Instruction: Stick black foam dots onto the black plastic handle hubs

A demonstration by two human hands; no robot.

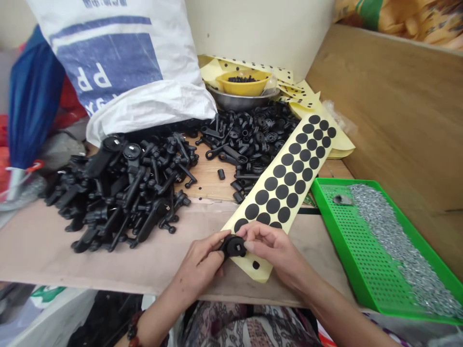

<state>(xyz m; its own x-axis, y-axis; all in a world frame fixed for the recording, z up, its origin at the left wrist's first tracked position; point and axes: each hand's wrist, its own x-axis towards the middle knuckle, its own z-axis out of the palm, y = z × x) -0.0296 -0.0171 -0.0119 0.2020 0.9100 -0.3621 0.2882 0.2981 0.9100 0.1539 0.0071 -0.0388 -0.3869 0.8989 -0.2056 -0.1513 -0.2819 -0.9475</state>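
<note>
- Left hand (202,260): fingers pinched on the near-left edge of a small round black part (234,246), held just above the table edge.
- Right hand (269,246): thumb and fingertips closed on the same part from its right, so both hands share one grip.
- Yellow backing sheet (289,178): directly behind and under the grip, running away up and to the right; rows of black round pads on it, its near end mostly stripped.
- Risk, judged: the part is small and held at its rim only; a slip would drop it off the near edge into the lap. A pad could also go on off-centre, since the fingers cover much of the part's face.
- Heap of black plastic arms (126,193): left of the grip and beyond it, near enough to be knocked by the left forearm.
- Green perforated tray (325,212): right of the grip, holding small silvery metal pieces.
- Surface: table (54,246), tan-covered near the grip, bare wood further back.
- Room: white woven sack (119,62) far left behind the heap; yellow bowl (243,84) in a steel basin straight back; wooden panel (390,106) on the right.
</note>
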